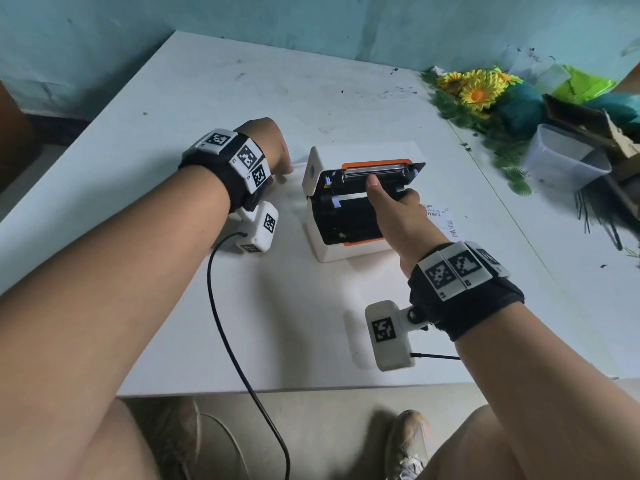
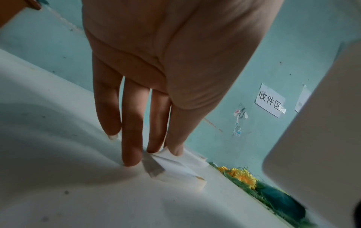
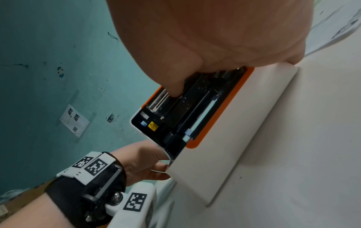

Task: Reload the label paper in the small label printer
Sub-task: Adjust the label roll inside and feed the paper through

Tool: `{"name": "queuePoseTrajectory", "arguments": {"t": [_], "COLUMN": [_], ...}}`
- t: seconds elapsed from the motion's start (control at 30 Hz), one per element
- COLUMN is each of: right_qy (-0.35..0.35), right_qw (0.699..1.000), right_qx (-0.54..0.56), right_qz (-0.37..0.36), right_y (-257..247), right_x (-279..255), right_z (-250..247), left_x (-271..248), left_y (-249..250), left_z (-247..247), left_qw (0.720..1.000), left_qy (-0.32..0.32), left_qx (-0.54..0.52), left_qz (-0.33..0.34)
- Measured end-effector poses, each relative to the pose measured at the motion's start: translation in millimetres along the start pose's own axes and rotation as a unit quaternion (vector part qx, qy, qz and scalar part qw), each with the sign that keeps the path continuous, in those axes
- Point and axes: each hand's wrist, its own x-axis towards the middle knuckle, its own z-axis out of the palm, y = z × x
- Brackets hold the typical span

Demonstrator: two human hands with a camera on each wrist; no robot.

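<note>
A white label printer (image 1: 323, 244) with orange trim stands mid-table, its lid (image 1: 377, 164) partly raised over the black paper bay. My right hand (image 1: 391, 206) grips the lid's front edge, thumb on the roller bar and fingers curled over the right end. In the right wrist view the thumb (image 3: 175, 91) presses into the open printer (image 3: 224, 154). My left hand (image 1: 273, 150) is on the table left of the printer. Its straight fingers (image 2: 132, 138) touch a small stack of folded white label paper (image 2: 175, 166), one corner of which curls up between two fingertips.
A printed label (image 1: 441, 220) lies right of the printer. Artificial sunflowers (image 1: 478, 91), a clear plastic tub (image 1: 564, 161) and cardboard (image 1: 595, 126) crowd the back right. A black cable (image 1: 235, 341) hangs over the table's front edge (image 1: 277, 389).
</note>
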Motion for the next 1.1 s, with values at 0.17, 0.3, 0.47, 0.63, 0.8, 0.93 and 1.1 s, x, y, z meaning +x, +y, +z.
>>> {"name": "queuePoseTrajectory", "arguments": {"t": [0.17, 0.3, 0.47, 0.63, 0.8, 0.93, 1.1], "right_qy": [-0.004, -0.005, -0.002, 0.006, 0.012, 0.020, 0.020], "right_qw": [1.000, 1.000, 1.000, 0.998, 0.998, 0.997, 0.997], "right_qx": [-0.004, -0.001, -0.018, -0.054, -0.065, -0.069, -0.069], "right_qz": [-0.009, -0.007, -0.013, -0.010, -0.012, -0.010, -0.010], "right_y": [-1.1, -0.4, -0.1, 1.0, -1.1, -1.6, -1.6], "right_x": [-5.0, -7.5, -7.6, -7.4, -8.2, -7.7, -8.3], "right_z": [-4.9, -4.4, -4.3, -5.6, -5.4, -2.7, -2.1], "left_x": [-0.7, -0.3, 3.1, 2.4, 5.8, 4.4, 14.9], "left_y": [-7.6, -7.6, -15.3, -9.9, -9.2, -12.2, -18.6], "left_z": [0.2, -0.1, -6.7, -24.8, -22.7, -13.0, -1.1], "left_qw": [1.000, 0.999, 0.994, 0.990, 0.981, 0.970, 0.988], "left_qy": [0.018, 0.034, 0.053, 0.074, 0.053, 0.045, 0.046], "left_qx": [-0.021, -0.018, -0.084, -0.095, -0.180, -0.234, -0.145], "left_qz": [-0.009, 0.005, 0.040, 0.067, 0.052, 0.044, 0.028]}}
